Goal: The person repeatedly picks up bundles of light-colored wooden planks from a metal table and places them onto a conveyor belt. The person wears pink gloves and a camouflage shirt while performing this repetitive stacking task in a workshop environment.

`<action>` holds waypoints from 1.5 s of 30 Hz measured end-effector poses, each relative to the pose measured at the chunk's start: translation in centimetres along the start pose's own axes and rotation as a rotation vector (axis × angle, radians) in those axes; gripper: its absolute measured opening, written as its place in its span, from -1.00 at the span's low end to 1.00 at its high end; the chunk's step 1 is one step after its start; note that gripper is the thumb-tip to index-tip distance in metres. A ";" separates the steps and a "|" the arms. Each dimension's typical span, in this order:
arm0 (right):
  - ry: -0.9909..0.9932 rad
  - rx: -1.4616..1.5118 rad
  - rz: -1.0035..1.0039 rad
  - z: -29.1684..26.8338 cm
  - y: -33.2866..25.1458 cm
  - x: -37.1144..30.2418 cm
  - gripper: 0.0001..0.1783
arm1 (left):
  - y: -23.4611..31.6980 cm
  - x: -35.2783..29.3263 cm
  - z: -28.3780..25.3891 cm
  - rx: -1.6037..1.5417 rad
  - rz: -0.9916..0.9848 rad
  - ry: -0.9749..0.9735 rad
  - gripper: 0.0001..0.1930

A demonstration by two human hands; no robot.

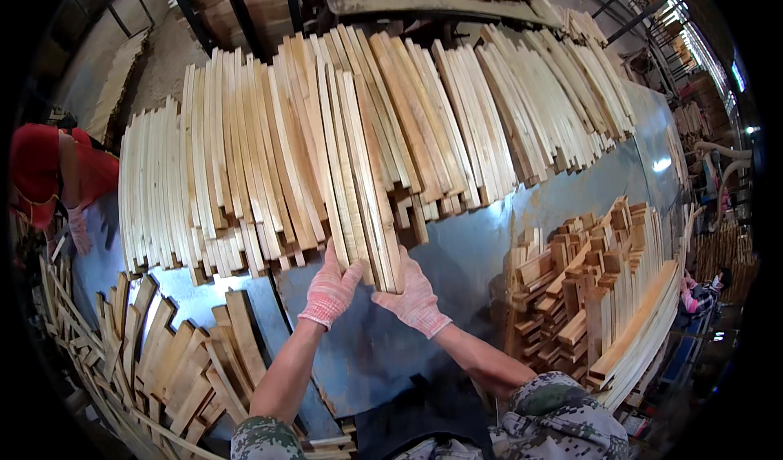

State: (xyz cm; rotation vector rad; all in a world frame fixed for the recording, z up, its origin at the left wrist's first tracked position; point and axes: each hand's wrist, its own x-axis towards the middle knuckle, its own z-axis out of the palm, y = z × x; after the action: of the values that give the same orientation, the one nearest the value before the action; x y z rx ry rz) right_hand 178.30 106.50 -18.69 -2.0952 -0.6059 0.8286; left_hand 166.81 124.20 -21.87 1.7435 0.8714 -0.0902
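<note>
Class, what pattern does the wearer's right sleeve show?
Right sleeve: green, grey and whitish camouflage; head view.

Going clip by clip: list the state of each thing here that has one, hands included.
Left hand: gloved, closed on the bundle's left side
Right hand: gloved, closed on its right side
Held strips: bundled side by side, pointing away
Long row of strips: packed together, ends uneven
Lower-left wood pieces: loosely heaped, askew
Right-hand wood stack: piled, uneven
Metal tabletop: shiny, partly covered
</note>
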 end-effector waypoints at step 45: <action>0.921 0.256 -0.145 -19.3 -3.4 -21.9 -0.09 | 32.6 -13.6 14.3 -0.408 0.384 -0.737 -0.33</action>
State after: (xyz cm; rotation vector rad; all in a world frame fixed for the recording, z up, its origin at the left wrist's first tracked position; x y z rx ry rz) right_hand 177.11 84.71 0.99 -1.8963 -0.1278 -0.1746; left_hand 181.30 101.84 5.38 1.3080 0.0041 -0.2600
